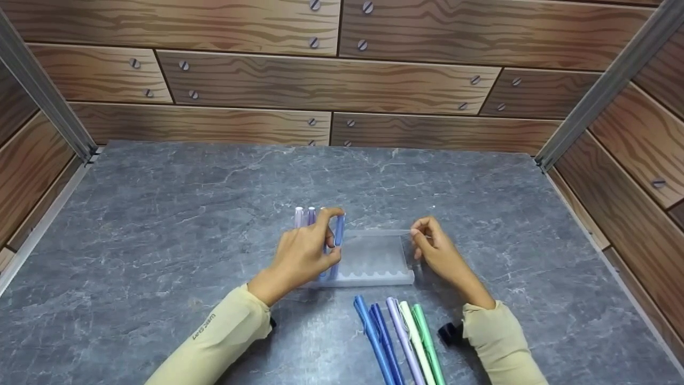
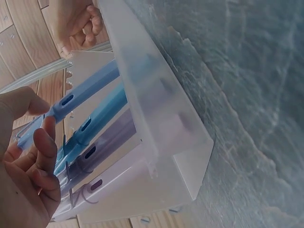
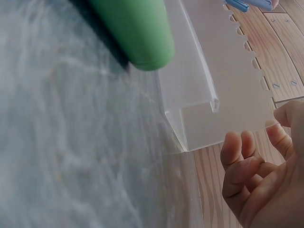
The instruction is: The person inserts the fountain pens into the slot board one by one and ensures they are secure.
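A frosted clear pen stand (image 1: 374,254) with a notched edge stands on the table. My left hand (image 1: 299,251) pinches a light-blue pen (image 2: 92,85) between thumb and fingers at the stand's left part; the pen's lower end sits behind the stand's front lip. Beside it in the left wrist view stand a teal pen (image 2: 108,105), a purple pen (image 2: 111,137) and a pale pink pen (image 2: 118,171). My right hand (image 1: 441,259) pinches the stand's right edge between thumb and index finger, its other fingers loosely curled.
Several capped pens lie side by side in front of the stand, among them a blue pen (image 1: 373,337), a pale-green pen (image 1: 417,342) and a green pen (image 1: 427,342). The grey marbled table (image 1: 214,187) is bounded by wood-patterned walls (image 1: 320,80).
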{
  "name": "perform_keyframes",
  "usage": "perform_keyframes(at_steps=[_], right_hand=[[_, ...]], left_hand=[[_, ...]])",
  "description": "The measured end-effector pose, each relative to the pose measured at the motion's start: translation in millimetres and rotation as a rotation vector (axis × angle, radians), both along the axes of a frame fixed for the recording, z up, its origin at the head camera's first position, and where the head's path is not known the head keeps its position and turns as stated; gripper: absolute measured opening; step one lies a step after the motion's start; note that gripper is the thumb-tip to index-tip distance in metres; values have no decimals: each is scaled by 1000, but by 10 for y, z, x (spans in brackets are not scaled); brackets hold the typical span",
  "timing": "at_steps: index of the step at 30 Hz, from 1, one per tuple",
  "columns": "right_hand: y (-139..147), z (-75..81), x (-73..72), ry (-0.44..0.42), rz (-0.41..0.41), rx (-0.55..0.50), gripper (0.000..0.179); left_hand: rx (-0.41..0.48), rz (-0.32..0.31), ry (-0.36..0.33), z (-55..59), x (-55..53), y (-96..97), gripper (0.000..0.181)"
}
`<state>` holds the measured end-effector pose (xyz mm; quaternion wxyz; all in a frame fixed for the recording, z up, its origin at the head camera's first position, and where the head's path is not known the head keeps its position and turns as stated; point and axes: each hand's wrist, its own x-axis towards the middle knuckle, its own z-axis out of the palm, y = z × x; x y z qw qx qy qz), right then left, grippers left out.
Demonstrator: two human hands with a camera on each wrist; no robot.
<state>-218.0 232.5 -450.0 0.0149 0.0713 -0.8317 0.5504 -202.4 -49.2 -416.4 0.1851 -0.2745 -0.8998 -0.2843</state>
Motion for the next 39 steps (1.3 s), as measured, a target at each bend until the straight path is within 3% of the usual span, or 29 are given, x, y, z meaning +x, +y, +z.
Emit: perform_keyframes(at_steps=[20, 30, 39], right_hand=[[3, 2, -1, -17, 2, -20, 8], [15, -2, 0, -10, 11, 12, 8], [19, -18, -9, 1, 15, 5, 8]], left_hand=[[-35, 21, -86, 17, -7, 2, 57], [-52, 23, -67, 8, -17, -2, 60], [-43, -10, -111, 45, 72, 19, 64]])
